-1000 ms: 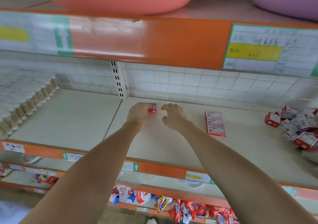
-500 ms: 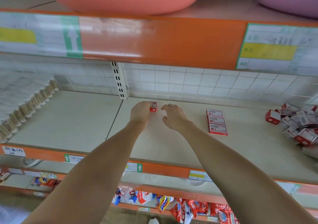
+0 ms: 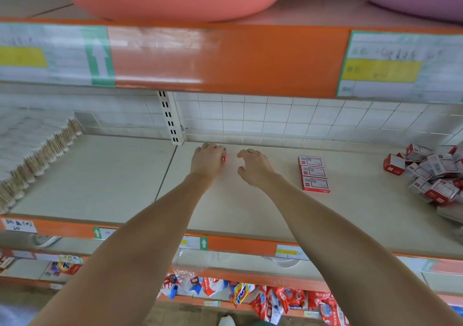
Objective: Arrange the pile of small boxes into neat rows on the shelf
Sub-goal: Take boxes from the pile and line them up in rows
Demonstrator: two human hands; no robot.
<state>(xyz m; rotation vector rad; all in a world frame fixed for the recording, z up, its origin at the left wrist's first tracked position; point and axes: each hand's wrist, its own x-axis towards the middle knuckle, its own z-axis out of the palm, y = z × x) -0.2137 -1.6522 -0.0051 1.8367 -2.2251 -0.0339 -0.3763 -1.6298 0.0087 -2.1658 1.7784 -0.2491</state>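
**Box set down at the back corner of the shelf**

While the left hand (image 3: 208,161) reaches to the rear of the cream-coloured metal shelf (image 3: 238,213), its fingers curl over a small red-and-white cardboard box (image 3: 223,154), of which only the right-hand end shows past the knuckles. The box sits close to the white tiled back wall (image 3: 288,120) and just right of the slotted white upright post (image 3: 169,117), which reads as the start of a new row laid from the corner outward. The right hand (image 3: 254,166) hovers just beside it with fingers loosely spread and nothing in them, seemingly ready to square the box up. Whether the left hand truly clamps the box or only presses it down cannot be told.

Further right, a neat column of three flat red-and-white boxes (image 3: 313,174) lies label-up, well apart from both hands. At the far right edge the jumbled pile of red-and-white boxes (image 3: 428,172) remains unsorted, so most of the work appears ahead.
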